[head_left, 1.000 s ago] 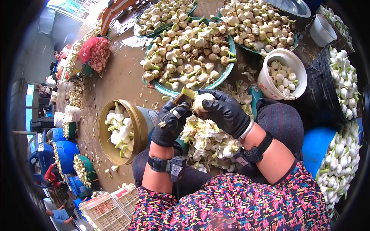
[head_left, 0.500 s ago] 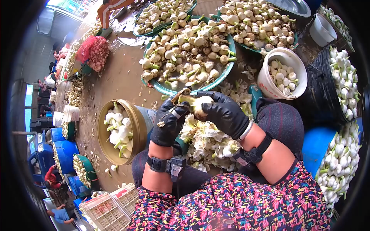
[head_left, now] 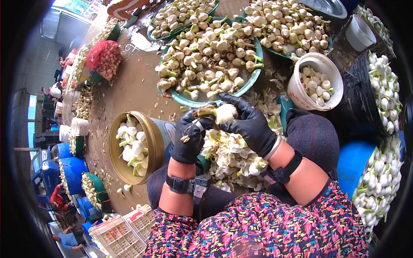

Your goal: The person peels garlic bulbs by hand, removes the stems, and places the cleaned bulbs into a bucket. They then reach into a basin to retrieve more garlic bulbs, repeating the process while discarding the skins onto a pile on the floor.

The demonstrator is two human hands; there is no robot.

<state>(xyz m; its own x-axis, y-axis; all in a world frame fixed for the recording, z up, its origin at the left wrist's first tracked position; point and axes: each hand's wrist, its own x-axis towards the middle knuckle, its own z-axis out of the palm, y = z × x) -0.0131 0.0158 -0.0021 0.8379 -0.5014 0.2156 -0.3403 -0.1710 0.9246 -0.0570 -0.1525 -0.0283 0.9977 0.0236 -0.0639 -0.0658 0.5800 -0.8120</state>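
Note:
A garlic bulb (head_left: pixel 225 112) is between my two black-gloved hands, its stem pointing left. My left hand (head_left: pixel 191 134) is closed round the stem end, with a small metallic strip showing at its fingers. My right hand (head_left: pixel 249 124) grips the bulb's right side, the thumb below it and a finger raised above. Beneath my hands lies a heap of peeled skins (head_left: pixel 234 157). Just beyond them, unpeeled garlic fills a green-rimmed tub (head_left: pixel 254 81). A tan bucket (head_left: pixel 115 160) of cleaned garlic lies tilted at the left.
A white bucket (head_left: pixel 297 92) with cleaned bulbs stands right of the skins, beside a black container (head_left: pixel 355 96) of garlic. A blue container (head_left: pixel 353 162) is lower right. Crates (head_left: pixel 122 232) are lower left. People and more tubs are at the far left.
The bulb has turned in my hands, and its root side no longer faces the same way. My right forefinger has lifted off it. At the top, another person's leg has shifted.

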